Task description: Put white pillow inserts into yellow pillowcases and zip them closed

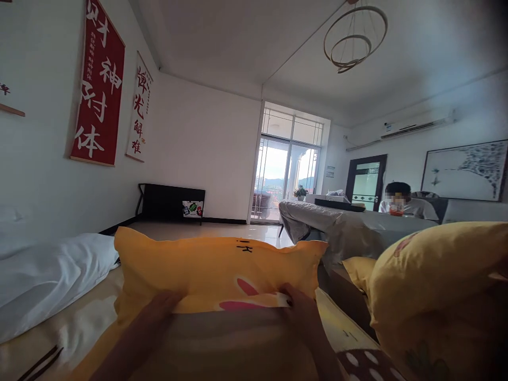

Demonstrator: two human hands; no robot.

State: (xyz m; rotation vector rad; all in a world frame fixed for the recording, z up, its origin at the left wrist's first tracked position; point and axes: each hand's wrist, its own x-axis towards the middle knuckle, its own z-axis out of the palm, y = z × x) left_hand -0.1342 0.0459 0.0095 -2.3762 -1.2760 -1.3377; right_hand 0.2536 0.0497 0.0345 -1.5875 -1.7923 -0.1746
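A yellow pillow with a printed pair of pink-and-white ears stands in front of me, its upper edge facing away. My left hand grips the pillow's left part, fingers pressed into the fabric and partly hidden by shadow. On the right part, beside the printed ears, my right hand is closed on the same pillow. The lower half of the pillow lies in shadow between my forearms. To the right rests another plump yellow pillow, apart from my hands.
White bedding lies at the left. A patterned cloth with white dots spreads at lower right. Beyond, a person sits behind a covered table holding a dark tray. A black folded table leans near the wall.
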